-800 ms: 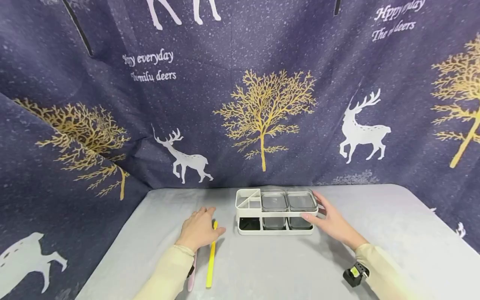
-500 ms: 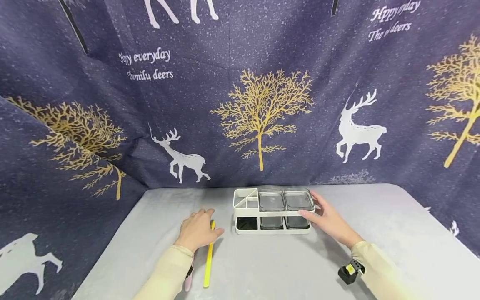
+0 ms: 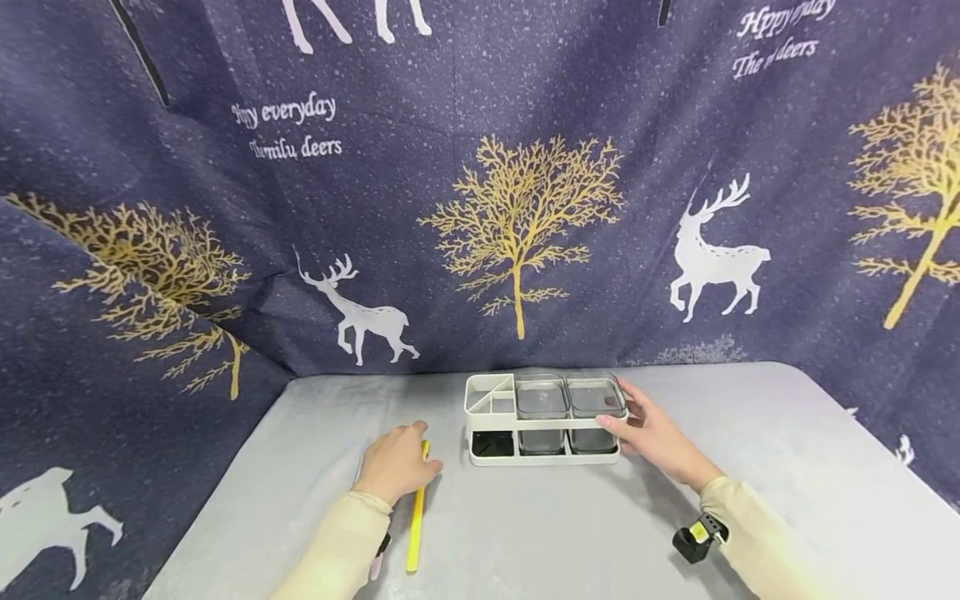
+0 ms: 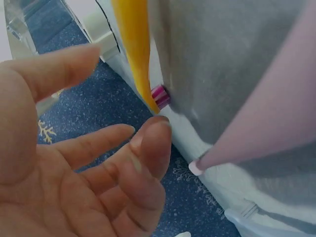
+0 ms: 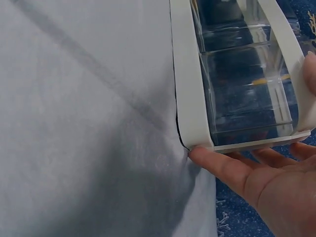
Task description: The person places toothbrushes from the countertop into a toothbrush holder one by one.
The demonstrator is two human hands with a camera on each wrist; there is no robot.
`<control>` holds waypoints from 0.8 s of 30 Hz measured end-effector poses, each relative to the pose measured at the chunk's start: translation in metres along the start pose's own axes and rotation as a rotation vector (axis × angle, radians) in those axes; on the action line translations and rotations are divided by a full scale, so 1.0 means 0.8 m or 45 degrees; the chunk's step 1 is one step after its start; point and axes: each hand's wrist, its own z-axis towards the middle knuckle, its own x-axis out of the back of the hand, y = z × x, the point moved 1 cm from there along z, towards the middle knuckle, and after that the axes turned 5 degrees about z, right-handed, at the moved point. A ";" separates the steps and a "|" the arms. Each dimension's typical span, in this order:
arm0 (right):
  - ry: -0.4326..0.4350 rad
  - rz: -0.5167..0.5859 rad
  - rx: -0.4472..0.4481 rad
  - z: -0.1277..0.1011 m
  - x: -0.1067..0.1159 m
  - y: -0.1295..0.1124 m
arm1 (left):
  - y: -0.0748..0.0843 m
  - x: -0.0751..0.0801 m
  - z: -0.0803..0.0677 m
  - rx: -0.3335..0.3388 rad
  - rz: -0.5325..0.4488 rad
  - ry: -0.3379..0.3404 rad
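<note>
My left hand hovers over toothbrushes lying on the table, palm bare in the left wrist view, fingers loosely bent and holding nothing. Beside its thumb lies a yellow toothbrush with purple bristles. A pink toothbrush runs partly hidden under the left forearm, and a pale blue one shows at the bottom of the left wrist view. My right hand grips the right end of a white two-tier toothbrush holder, thumb at the front, other fingers round the side. Clear cups sit in its tiers.
The holder stands near the back edge of the grey table. Behind it hangs a dark blue cloth printed with deer and trees. A black wrist device is on the right sleeve.
The head view has shifted slightly. My left hand has drawn back a little, its fingers bending lower beside the yellow toothbrush. My right hand stays on the holder's end.
</note>
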 end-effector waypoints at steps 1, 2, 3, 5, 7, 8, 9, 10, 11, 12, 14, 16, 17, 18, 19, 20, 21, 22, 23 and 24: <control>-0.003 0.019 -0.003 0.000 0.001 -0.001 | 0.001 -0.002 0.001 0.011 -0.003 -0.001; -0.005 0.036 -0.005 0.000 0.001 -0.002 | 0.001 -0.003 0.001 0.022 -0.004 -0.003; -0.007 0.043 -0.004 0.000 0.001 -0.002 | 0.002 -0.004 0.001 0.033 -0.008 -0.005; -0.012 0.053 -0.009 0.000 0.001 -0.003 | 0.002 -0.006 0.000 0.055 -0.006 -0.007; -0.010 0.052 -0.015 -0.001 0.001 -0.004 | 0.003 -0.008 0.000 0.085 -0.012 -0.027; -0.008 0.047 -0.017 -0.001 0.000 -0.005 | 0.004 -0.008 -0.001 0.096 -0.017 -0.033; -0.005 0.041 -0.019 -0.001 0.000 -0.005 | 0.005 -0.009 -0.001 0.105 -0.020 -0.034; -0.003 0.037 -0.022 -0.001 0.000 -0.005 | 0.005 -0.009 -0.001 0.114 -0.024 -0.037; -0.001 0.030 -0.025 -0.002 0.000 -0.005 | 0.006 -0.009 -0.001 0.122 -0.033 -0.042; 0.002 0.029 -0.027 -0.001 -0.001 -0.004 | 0.006 -0.009 -0.001 0.130 -0.040 -0.046; 0.007 0.022 -0.031 -0.001 -0.001 -0.004 | 0.008 -0.008 -0.001 0.140 -0.046 -0.047; 0.005 0.020 -0.033 -0.001 -0.001 -0.003 | 0.009 -0.007 -0.001 0.150 -0.057 -0.050; 0.004 0.018 -0.032 0.000 -0.001 -0.003 | 0.009 -0.007 -0.001 0.154 -0.063 -0.050; 0.002 0.018 -0.030 0.000 0.000 -0.003 | 0.010 -0.007 -0.001 0.153 -0.066 -0.047; 0.000 0.018 -0.029 0.000 0.000 -0.003 | 0.010 -0.007 -0.002 0.155 -0.073 -0.046; -0.003 0.019 -0.027 0.000 0.000 -0.003 | 0.010 -0.008 -0.002 0.156 -0.078 -0.044; -0.004 0.018 -0.028 0.000 0.000 -0.003 | 0.010 -0.008 -0.002 0.158 -0.082 -0.044; -0.004 0.018 -0.028 0.000 0.000 -0.003 | 0.009 -0.009 -0.002 0.157 -0.089 -0.044; -0.004 0.020 -0.029 0.000 0.000 -0.003 | 0.009 -0.009 -0.002 0.158 -0.095 -0.045; -0.003 0.017 -0.031 0.000 0.000 -0.003 | 0.008 -0.009 -0.002 0.155 -0.097 -0.044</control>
